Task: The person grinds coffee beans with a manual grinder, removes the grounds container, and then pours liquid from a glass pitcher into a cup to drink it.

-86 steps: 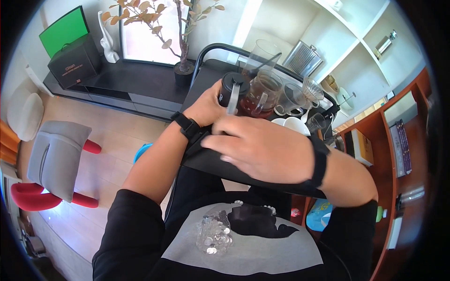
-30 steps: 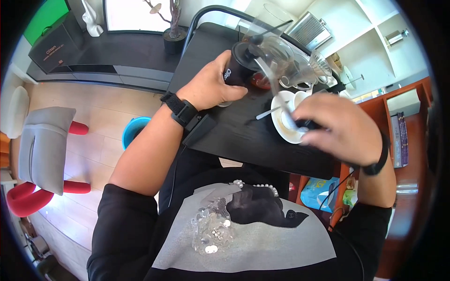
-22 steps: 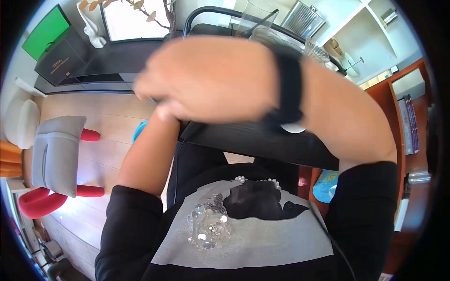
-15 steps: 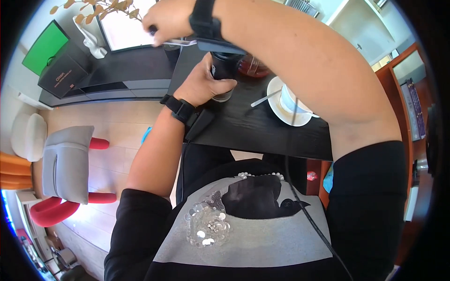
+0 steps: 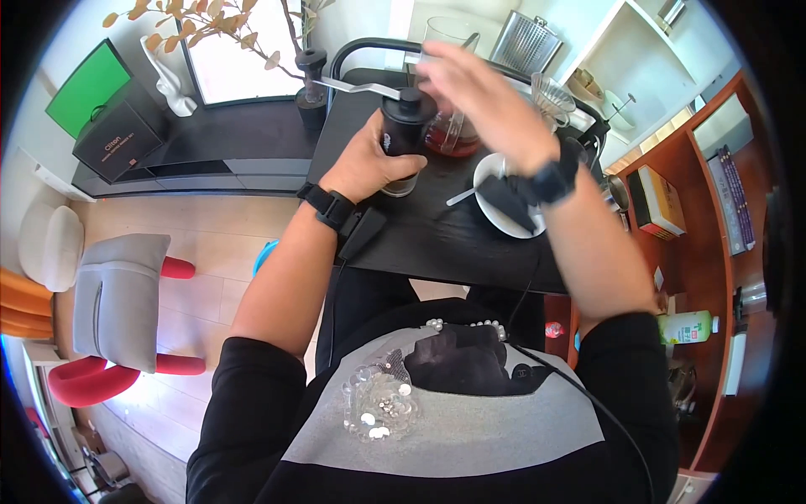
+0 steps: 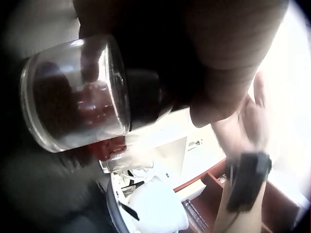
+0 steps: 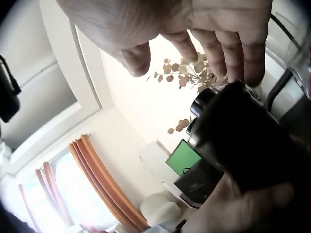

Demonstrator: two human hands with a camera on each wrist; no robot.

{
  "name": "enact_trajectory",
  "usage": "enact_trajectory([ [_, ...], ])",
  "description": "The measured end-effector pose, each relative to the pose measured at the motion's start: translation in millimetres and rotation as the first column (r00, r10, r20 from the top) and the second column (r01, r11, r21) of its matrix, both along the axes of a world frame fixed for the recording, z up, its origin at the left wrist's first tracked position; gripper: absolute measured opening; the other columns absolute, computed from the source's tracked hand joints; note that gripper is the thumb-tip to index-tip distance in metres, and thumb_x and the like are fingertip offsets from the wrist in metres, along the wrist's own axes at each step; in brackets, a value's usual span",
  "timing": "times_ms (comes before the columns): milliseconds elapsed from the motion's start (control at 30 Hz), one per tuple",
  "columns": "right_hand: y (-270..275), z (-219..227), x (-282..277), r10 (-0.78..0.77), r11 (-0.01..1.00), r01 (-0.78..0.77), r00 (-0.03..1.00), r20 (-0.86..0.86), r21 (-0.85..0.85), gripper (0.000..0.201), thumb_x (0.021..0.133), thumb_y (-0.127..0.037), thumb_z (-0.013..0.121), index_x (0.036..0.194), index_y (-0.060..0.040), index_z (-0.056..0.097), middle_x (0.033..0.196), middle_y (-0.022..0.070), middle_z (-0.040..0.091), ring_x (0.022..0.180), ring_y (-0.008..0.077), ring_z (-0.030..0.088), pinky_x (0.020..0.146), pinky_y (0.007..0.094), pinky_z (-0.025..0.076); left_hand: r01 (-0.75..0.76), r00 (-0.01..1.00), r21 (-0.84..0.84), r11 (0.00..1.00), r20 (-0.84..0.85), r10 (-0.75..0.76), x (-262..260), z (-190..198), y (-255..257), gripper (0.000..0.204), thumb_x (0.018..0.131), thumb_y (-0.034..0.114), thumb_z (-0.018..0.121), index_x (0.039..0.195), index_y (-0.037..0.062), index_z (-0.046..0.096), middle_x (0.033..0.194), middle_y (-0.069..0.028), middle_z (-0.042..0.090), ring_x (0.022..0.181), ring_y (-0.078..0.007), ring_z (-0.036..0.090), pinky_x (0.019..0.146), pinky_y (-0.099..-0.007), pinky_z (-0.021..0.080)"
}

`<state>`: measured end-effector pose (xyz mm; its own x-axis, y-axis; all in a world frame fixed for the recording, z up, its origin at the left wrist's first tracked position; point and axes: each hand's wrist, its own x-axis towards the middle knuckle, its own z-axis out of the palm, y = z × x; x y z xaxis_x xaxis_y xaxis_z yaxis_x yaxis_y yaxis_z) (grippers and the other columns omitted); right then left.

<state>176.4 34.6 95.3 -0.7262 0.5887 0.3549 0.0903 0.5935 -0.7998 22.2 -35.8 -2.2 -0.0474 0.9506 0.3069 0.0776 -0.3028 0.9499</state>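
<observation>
My left hand [image 5: 361,166] grips the black body of a hand coffee grinder [image 5: 405,134], which stands upright over the black cart top. Its metal crank [image 5: 361,86] points left and ends in a black knob [image 5: 311,62]. Dark grounds show in the clear jar [image 6: 77,97] at its base in the left wrist view. My right hand [image 5: 474,88] is blurred, off the crank and right of the grinder, with fingers extended. In the right wrist view its fingers reach above the grinder's top. A glass carafe [image 5: 453,139] of reddish liquid stands just behind the grinder, partly hidden.
A white saucer [image 5: 510,225] with a spoon [image 5: 459,198] lies to the right, partly under the right wrist's dark strap device. A glass dripper [image 5: 550,101] and a hip flask [image 5: 527,44] stand farther back. A black rail [image 5: 369,44] borders the cart's rear.
My right hand swung the crank round from the right side to the left, then let go of its knob and moved right. The left hand keeps its grip on the grinder.
</observation>
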Motion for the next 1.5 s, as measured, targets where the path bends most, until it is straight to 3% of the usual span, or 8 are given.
enact_trajectory([
  [267,-65.7,-75.5,26.2,0.256,0.689,-0.394,0.917,-0.305,-0.608,0.067,0.078,-0.024,0.068,0.127,0.0023,0.032,0.117,0.0115,0.047,0.111,0.0178,0.044,0.093,0.0314,0.036,0.137,0.913,0.037,0.99,0.382,-0.14,3.9,48.3,-40.9,0.048,0.073,0.031,0.063,0.106,0.0009,0.047,0.095,-0.0128,0.057,0.09,-0.025,0.058,0.082,-0.0367,0.047],
  [600,-85.5,-51.8,35.5,0.533,0.408,-0.617,0.759,-0.374,-0.672,0.059,0.063,-0.026,0.072,0.11,0.0005,0.048,0.099,0.0077,0.056,0.093,0.016,0.053,0.08,0.0281,0.042,0.513,0.639,0.316,0.798,0.481,-0.6,29.2,69.7,-51.5,0.067,0.067,0.037,0.07,0.116,0.0034,0.038,0.097,-0.0174,0.054,0.085,-0.0301,0.059,0.074,-0.039,0.05],
  [867,-110.6,-57.6,47.9,0.371,0.671,-0.526,0.848,-0.378,-0.523,0.063,0.061,-0.019,0.071,0.115,0.0018,0.044,0.097,0.0071,0.056,0.095,0.0132,0.051,0.085,0.0266,0.04,0.332,0.735,0.315,0.889,0.505,-0.453,62.4,74.9,-81.0,0.06,0.067,0.039,0.069,0.107,0.0027,0.044,0.084,-0.0101,0.052,0.071,-0.0225,0.055,0.07,-0.0365,0.046],
  [933,-97.5,-68.4,40.3,0.242,0.878,-0.35,0.913,-0.328,-0.326,0.06,0.06,-0.017,0.073,0.11,0.0017,0.045,0.097,0.0093,0.057,0.091,0.0138,0.054,0.081,0.0284,0.043,0.001,0.982,0.271,0.963,0.179,-0.052,64.5,76.3,-86.1,0.055,0.066,0.032,0.071,0.103,-0.0007,0.046,0.085,-0.0125,0.056,0.075,-0.0206,0.059,0.066,-0.0313,0.049],
  [1100,-97.3,-75.1,41.4,0.191,0.904,-0.279,0.942,-0.277,-0.324,0.059,0.059,-0.016,0.073,0.109,0.0009,0.046,0.099,0.0092,0.057,0.093,0.0153,0.054,0.083,0.0293,0.042,-0.016,0.995,0.117,0.993,0.099,0.005,56.6,68.3,-82.6,0.074,0.065,0.044,0.072,0.116,0.0015,0.04,0.1,-0.0161,0.054,0.089,-0.0259,0.058,0.077,-0.0349,0.048],
  [1300,-97.2,-75.5,50.5,0.434,0.722,-0.492,0.87,-0.235,-0.487,0.071,0.057,-0.012,0.075,0.119,-0.0024,0.042,0.107,0.0059,0.054,0.098,0.016,0.052,0.087,0.0296,0.04,0.375,0.82,0.154,0.914,0.405,-0.404,45.1,80.6,-91.1,0.097,0.062,0.039,0.075,0.134,0.0006,0.023,0.12,-0.0271,0.043,0.11,-0.0386,0.047,0.093,-0.0436,0.04],
  [1400,-100.4,-79.0,51.6,0.412,0.769,-0.463,0.886,-0.212,-0.442,0.069,0.058,-0.016,0.076,0.117,-0.0015,0.043,0.105,0.0081,0.055,0.097,0.0167,0.053,0.087,0.0302,0.04,0.373,0.877,0.025,0.928,0.316,-0.361,41.5,81.0,-96.8,0.097,0.058,0.038,0.079,0.131,-0.0008,0.028,0.113,-0.0225,0.047,0.107,-0.0336,0.05,0.087,-0.0391,0.045],
  [1500,-100.7,-80.8,51.0,0.309,0.829,-0.359,0.933,-0.184,-0.429,0.068,0.059,-0.02,0.077,0.115,-0.0006,0.043,0.102,0.0104,0.056,0.097,0.0175,0.053,0.087,0.0307,0.04,-0.054,0.996,0.217,0.975,-0.059,0.068,40.8,69.2,-95.5,0.09,0.043,0.028,0.087,0.118,0.0027,0.044,0.099,-0.0045,0.053,0.09,-0.0133,0.052,0.081,-0.0278,0.044],
])
